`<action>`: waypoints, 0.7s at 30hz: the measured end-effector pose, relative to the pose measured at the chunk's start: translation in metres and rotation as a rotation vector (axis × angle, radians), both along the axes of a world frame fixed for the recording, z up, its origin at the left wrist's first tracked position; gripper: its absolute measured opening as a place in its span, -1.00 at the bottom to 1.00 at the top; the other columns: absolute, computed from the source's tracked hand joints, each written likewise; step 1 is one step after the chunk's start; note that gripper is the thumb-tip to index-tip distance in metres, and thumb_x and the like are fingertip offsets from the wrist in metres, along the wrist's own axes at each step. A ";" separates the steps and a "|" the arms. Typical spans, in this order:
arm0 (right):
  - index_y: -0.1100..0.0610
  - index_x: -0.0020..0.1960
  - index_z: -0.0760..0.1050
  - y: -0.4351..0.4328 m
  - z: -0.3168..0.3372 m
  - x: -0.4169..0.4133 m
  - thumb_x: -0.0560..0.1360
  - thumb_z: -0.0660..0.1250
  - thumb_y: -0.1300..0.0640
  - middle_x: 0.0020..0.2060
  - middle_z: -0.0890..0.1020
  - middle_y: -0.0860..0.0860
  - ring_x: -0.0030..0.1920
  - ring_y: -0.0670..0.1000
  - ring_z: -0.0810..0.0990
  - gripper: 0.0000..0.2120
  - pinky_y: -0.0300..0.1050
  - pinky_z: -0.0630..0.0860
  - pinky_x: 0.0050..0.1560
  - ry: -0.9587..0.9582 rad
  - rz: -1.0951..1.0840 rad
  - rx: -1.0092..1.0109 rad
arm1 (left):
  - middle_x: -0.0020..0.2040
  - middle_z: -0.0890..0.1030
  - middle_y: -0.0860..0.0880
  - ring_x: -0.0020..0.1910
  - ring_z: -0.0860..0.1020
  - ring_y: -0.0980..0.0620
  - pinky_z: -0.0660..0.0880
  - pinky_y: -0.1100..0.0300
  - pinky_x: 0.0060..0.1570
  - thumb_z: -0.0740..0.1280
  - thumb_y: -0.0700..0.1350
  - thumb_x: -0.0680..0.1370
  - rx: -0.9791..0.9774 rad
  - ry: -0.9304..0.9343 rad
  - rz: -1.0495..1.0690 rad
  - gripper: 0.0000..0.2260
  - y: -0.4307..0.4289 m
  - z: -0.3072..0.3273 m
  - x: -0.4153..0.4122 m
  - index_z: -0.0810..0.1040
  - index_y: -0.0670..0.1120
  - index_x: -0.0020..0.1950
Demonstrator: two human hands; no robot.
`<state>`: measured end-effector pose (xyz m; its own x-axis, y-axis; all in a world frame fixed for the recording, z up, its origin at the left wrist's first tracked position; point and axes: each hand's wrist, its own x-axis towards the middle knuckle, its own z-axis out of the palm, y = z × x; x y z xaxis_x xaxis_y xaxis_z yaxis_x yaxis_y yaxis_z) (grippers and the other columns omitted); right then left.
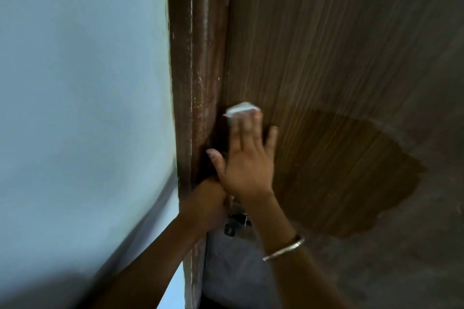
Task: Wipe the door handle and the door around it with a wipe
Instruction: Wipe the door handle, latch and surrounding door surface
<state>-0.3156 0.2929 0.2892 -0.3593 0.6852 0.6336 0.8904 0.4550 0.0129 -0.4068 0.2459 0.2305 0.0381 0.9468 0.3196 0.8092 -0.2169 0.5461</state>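
At the far left stood a pale blue wall [82,57], then the brown, scuffed door frame [198,57]. Low against the frame the left hand [208,198] was curled tight, seemingly round the door handle, which it hid. Only a dark metal fitting [236,223] showed just below it.

Next came the wipe [242,108], a small white folded pad lying flat on the door [326,45] close to its frame-side edge, above the handle. Its long axis ran across the door, roughly level and at right angles to the upright grain. The right hand [248,165], a bangle [286,248] on its wrist, pressed the wipe to the wood with straight, spread fingers pointing up, only the top of the pad showing past the fingertips.

The wipe looked light, soft and limp, likely to bunch or slip if pushed from one corner. It was probably best driven under flat fingers as here, or pinched by a fold to wrap the handle.

Further right a darker, damp-looking patch [351,178] spread over the door.
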 end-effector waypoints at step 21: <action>0.26 0.20 0.53 -0.002 -0.041 0.088 0.50 0.17 0.29 0.14 0.60 0.18 0.02 0.21 0.51 -0.68 0.08 0.53 -0.09 -0.061 0.094 0.234 | -0.04 0.64 -0.18 -0.10 0.61 -0.14 0.52 0.13 -0.01 0.33 -0.33 0.44 0.251 -0.126 0.049 -0.84 -0.030 0.003 -0.010 0.59 -0.20 0.00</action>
